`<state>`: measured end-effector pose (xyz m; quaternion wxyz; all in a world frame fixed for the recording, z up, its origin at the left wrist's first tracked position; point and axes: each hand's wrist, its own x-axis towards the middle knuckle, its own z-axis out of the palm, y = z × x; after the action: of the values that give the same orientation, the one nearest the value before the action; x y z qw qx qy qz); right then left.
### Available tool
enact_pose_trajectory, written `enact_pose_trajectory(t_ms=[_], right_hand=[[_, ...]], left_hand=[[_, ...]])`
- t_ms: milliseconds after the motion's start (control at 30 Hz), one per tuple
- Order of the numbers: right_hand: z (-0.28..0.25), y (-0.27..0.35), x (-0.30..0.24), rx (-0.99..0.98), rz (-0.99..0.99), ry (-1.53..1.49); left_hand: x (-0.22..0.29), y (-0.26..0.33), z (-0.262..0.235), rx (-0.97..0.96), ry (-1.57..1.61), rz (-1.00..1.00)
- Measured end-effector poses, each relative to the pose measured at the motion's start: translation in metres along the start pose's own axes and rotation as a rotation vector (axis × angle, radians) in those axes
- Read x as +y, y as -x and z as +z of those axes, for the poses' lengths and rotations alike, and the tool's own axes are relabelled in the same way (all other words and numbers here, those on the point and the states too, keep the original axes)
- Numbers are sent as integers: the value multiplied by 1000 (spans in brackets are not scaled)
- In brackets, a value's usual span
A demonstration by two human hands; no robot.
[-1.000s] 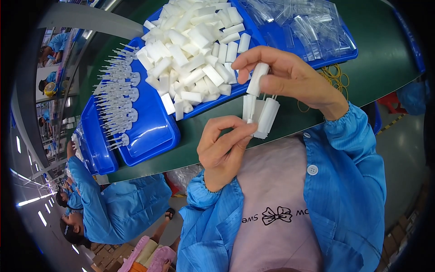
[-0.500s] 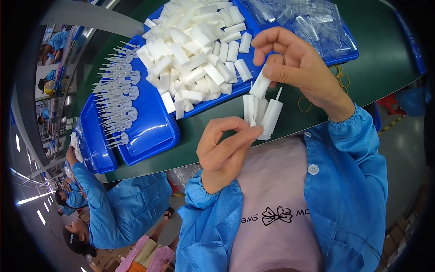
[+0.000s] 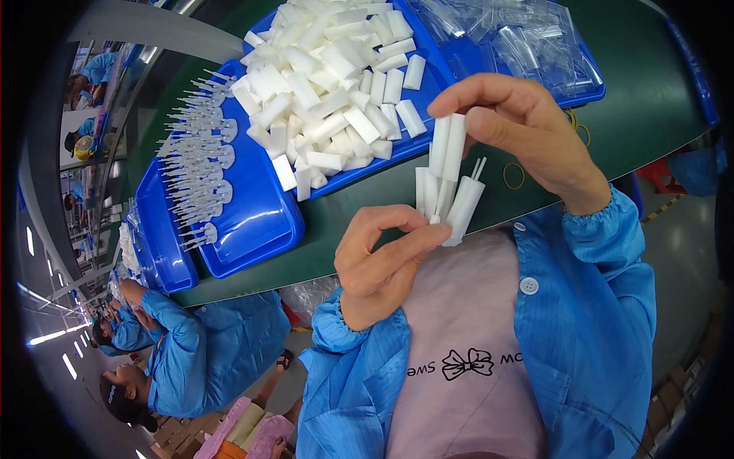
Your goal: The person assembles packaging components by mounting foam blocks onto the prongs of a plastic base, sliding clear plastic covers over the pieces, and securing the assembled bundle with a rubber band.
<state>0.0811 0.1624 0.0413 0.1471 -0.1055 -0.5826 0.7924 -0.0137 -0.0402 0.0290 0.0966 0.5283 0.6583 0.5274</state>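
Between thumb and fingertips, my left hand (image 3: 382, 264) pinches the base of a thin pronged plastic piece (image 3: 436, 219). Several white foam-like blocks (image 3: 465, 206) stand around its prongs, and two slim prong tips stick out above the right-hand one. My right hand (image 3: 531, 134) closes its thumb and index finger on the top of another white foam-like block (image 3: 453, 145), which stands upright with a lengthwise line down it. Its lower end is right at the pronged piece; whether a prong is inside it I cannot tell.
A blue tray (image 3: 359, 177) heaped with white blocks lies ahead. To its left, another blue tray (image 3: 264, 241) bears rows of pronged plastic pieces (image 3: 202, 164). Clear plastic parts (image 3: 527, 53) fill a tray at far right. Rubber bands (image 3: 514, 177) lie on the green table (image 3: 634, 99). A co-worker (image 3: 222, 344) sits left.
My right hand has come down slightly, and its block has turned from tilted to upright over the pronged piece. The left hand's cluster has shifted a little right. The co-worker's arm has moved.
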Motion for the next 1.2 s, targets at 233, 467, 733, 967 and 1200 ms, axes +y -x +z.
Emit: enact_pose_trajectory(t_ms=[233,467,733,967,1200], right_hand=[[-13,5,-5,-70,4,193],[-20,7,-14,-113,80,142],[6,17,-19,-219,151,81],[10,25,-18,-209,112,88],[12,33,-15,-141,-20,287]], left_hand=[[5,-1,-1,-68,-4,-11],[2,-2,0,-50,-18,84],[6,9,1,5,-46,61],[4,15,5,210,51,26],[-4,3,3,-71,352,-238]])
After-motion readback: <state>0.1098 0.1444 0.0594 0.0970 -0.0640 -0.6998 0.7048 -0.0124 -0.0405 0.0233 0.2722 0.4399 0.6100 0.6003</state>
